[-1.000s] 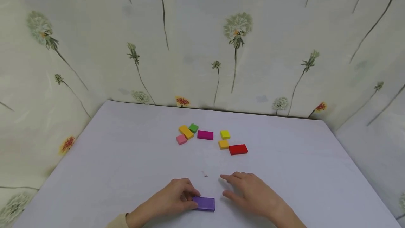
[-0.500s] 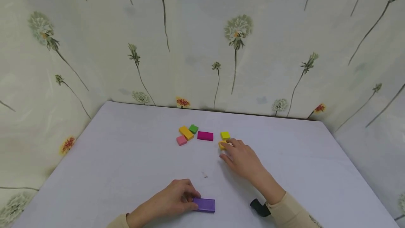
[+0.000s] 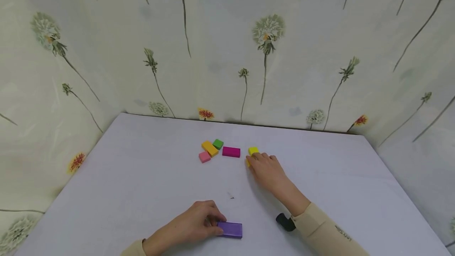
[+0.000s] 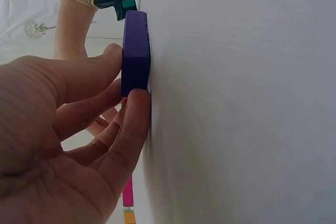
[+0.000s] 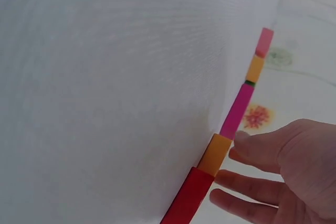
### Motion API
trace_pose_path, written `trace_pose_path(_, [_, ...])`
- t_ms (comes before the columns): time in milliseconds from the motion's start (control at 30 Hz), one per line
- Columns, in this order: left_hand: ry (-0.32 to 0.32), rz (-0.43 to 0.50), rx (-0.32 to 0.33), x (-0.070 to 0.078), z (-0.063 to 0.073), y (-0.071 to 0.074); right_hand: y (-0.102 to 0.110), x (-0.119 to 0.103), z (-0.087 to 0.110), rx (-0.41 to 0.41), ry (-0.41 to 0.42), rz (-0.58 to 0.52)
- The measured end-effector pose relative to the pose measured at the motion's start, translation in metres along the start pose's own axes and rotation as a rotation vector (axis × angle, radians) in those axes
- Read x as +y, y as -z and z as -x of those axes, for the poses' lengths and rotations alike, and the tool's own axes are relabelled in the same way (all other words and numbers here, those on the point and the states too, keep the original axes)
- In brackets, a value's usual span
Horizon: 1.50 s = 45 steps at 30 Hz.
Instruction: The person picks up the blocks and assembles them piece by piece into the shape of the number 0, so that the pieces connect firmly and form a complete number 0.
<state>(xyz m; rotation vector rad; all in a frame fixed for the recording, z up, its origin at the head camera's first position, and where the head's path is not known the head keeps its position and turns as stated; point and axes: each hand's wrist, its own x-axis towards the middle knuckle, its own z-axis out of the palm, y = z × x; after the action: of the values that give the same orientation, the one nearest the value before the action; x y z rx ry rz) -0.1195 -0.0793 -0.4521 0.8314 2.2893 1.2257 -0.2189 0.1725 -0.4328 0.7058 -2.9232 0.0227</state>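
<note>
My left hand pinches one end of a purple rectangular block lying flat near the front of the table. In the left wrist view the thumb is on the top of the purple block and a finger is at its end. Farther back, my right hand reaches over a small orange block, its thumb and fingertips close above it with the fingers apart. A red block touches the orange one in the right wrist view; the hand hides it in the head view. A yellow block shows just behind the fingers.
Left of the right hand lie a magenta block, a green block, a longer orange block and a pink block. A black device sits at the right wrist. A flower-patterned cloth hangs behind the white table.
My right hand has moved forward from beside the purple block to the orange and red blocks, covering the red one. The left hand has stayed on the purple block.
</note>
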Motion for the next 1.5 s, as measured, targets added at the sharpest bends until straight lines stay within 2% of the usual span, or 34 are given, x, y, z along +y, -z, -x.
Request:
trace_pose_path(200, [0.001,-0.005,0.003,0.001,-0.001,0.001,0.000,-0.001,-0.002,0.036,0.018,0.001])
trace_pose_path(600, [0.008,-0.017,-0.003,0.001,0.000,0.002,0.001,-0.008,0.000,0.043,0.047,0.079])
trace_pose_path(767, [0.011,-0.014,-0.007,0.001,0.001,0.001,0.001,-0.010,0.001,0.010,0.044,0.038])
trace_pose_path(967, [-0.017,-0.029,0.004,0.001,0.000,0.001,0.003,-0.010,0.000,-0.016,0.027,-0.047])
trace_pose_path(1200, [-0.002,-0.017,-0.003,0.000,0.000,0.001,0.002,-0.009,0.002,0.039,0.084,0.021])
trace_pose_path(1300, [0.005,-0.011,-0.006,0.000,0.000,0.001,0.002,-0.008,0.003,0.056,0.098,0.012])
trace_pose_path(1400, [0.002,-0.012,-0.006,-0.001,-0.001,0.001,0.002,-0.007,0.003,0.052,0.086,-0.016])
trace_pose_path(1500, [0.001,-0.009,-0.008,-0.001,-0.001,0.001,0.002,-0.006,0.004,0.018,0.047,-0.089])
